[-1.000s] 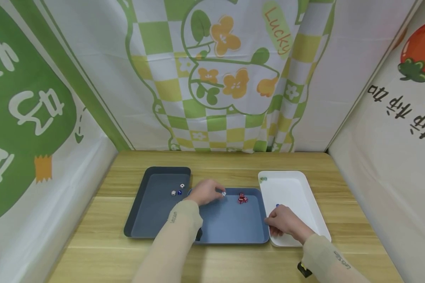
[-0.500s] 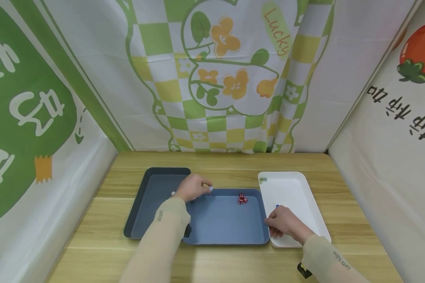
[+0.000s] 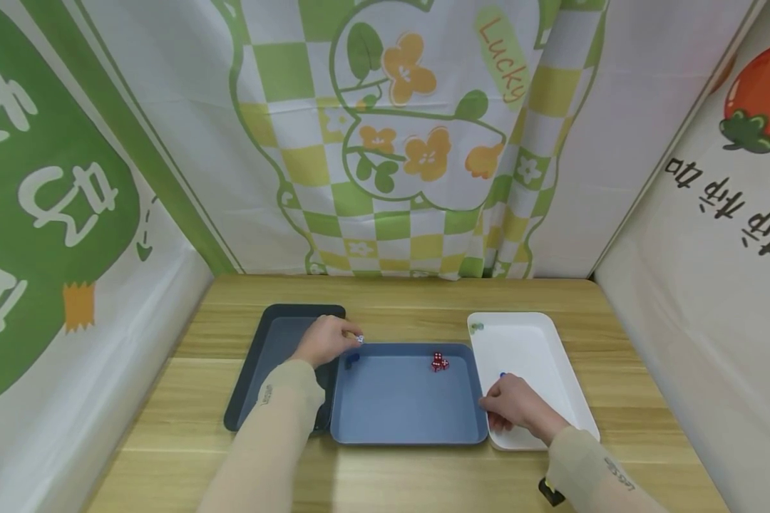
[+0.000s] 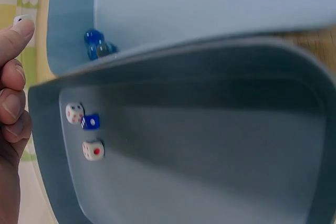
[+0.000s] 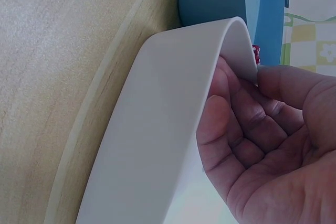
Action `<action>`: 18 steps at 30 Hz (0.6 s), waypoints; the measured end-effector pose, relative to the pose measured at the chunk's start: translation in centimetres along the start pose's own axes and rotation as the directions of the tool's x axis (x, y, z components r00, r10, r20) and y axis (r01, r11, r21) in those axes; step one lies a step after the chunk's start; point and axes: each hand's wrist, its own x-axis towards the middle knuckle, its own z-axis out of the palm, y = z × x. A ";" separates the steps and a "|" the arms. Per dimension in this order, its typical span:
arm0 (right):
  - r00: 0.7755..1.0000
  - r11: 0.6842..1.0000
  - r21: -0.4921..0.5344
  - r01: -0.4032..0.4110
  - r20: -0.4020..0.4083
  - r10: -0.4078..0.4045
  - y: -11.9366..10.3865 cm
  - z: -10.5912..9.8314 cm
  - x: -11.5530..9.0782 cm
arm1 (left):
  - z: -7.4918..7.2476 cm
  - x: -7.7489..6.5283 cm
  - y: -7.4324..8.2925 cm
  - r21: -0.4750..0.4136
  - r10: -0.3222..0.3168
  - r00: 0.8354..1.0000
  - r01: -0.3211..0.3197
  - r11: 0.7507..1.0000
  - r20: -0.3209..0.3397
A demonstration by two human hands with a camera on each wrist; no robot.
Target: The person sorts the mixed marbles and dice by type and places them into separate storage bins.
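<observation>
Near a corner of the blue tray (image 3: 411, 406), the left hand (image 3: 324, 338) pinches a white die (image 3: 360, 339), grip closed, shifted leftward, apparently nearer the dice (image 4: 93, 150) in the dark gray tray (image 4: 210, 161), while the right hand (image 3: 520, 402) pinches the white tray (image 3: 520, 349).

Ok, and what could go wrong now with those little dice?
The left hand pinches a white die near the middle tray, so it might slip and bounce onto the table. The right hand touches the white tray at its edge; a tug could jolt it. The blue pieces in the middle tray look rounded, so a bump might send them rolling.
</observation>
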 end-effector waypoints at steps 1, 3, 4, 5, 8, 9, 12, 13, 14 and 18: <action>1.000 1.000 0.000 0.001 0.000 -0.001 0.0 0.0 0.0 | -0.1 -0.1 -0.3 -0.003 -0.002 1.000 0.002 1.000 -0.001; 1.000 1.000 -0.001 0.003 -0.001 -0.003 0.0 0.0 0.0 | -0.2 -0.3 -0.8 -0.012 -0.008 1.000 0.007 1.000 -0.002; 1.000 1.000 -0.001 0.004 -0.001 -0.004 0.0 0.0 0.0 | -0.3 -0.4 -1.0 -0.019 -0.014 1.000 0.014 1.000 -0.002; 1.000 1.000 -0.002 0.003 0.000 -0.003 0.0 0.0 0.0 | -0.4 -0.5 -1.3 -0.021 -0.017 1.000 0.017 1.000 -0.003; 1.000 1.000 -0.005 -0.004 -0.002 0.003 0.0 0.0 0.0 | -0.7 -0.8 -2.0 -0.021 -0.038 0.999 0.038 0.999 -0.006; 1.000 1.000 -0.006 -0.006 -0.001 0.006 0.0 0.1 0.0 | -0.8 -0.9 -2.2 -0.019 -0.043 0.999 0.043 0.999 -0.009; 1.000 1.000 -0.009 -0.012 -0.003 0.012 0.0 0.1 0.1 | -1.1 -1.2 -2.8 -0.010 -0.055 0.998 0.055 0.998 -0.023; 1.000 1.000 -0.010 -0.014 -0.003 0.014 0.0 0.1 0.1 | -1.2 -1.4 -3.0 -0.009 -0.058 0.998 0.058 0.998 -0.027; 1.000 1.000 -0.011 -0.016 -0.002 0.016 0.0 0.1 0.1 | -1.2 -1.5 -3.3 -0.010 -0.063 0.998 0.063 0.998 -0.031; 1.000 0.999 -0.016 -0.028 -0.003 0.028 0.0 0.1 0.1 | -1.4 -2.0 -4.1 -0.008 -0.074 0.996 0.073 0.997 -0.044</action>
